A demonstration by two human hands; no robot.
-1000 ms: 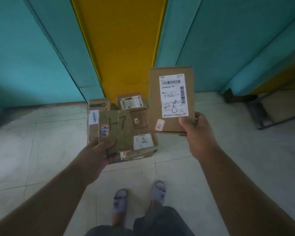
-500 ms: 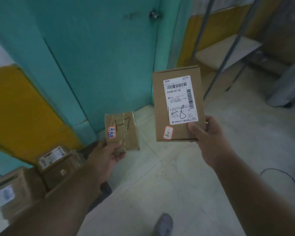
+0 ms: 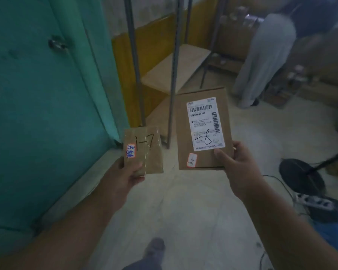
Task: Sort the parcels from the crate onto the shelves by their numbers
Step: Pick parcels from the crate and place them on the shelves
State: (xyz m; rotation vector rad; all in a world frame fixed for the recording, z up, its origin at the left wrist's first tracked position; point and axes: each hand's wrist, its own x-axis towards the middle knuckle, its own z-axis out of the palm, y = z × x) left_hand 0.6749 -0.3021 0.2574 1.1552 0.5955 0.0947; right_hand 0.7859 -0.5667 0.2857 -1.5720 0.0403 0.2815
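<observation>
My left hand (image 3: 126, 175) grips a small taped cardboard parcel (image 3: 144, 151) marked "1-7" in black, with a small red-edged sticker on its left side. My right hand (image 3: 236, 168) holds a larger flat cardboard parcel (image 3: 183, 133) upright by its lower right corner; its white shipping label carries a barcode and a handwritten "1-8". Both parcels are held in front of me above the floor. Behind them stands a metal shelf rack (image 3: 173, 75) with a low wooden shelf board (image 3: 176, 69). The crate is out of view.
A teal door (image 3: 37, 104) with a round knob fills the left side. A person in grey trousers (image 3: 261, 61) stands at the back right beside stacked boxes. A black fan base (image 3: 300, 178), cables and a power strip (image 3: 314, 201) lie on the floor at the right.
My view has swung right, away from the crate of parcels toward the shelf rack. Both hands keep the same parcels, still held up in front of me.
</observation>
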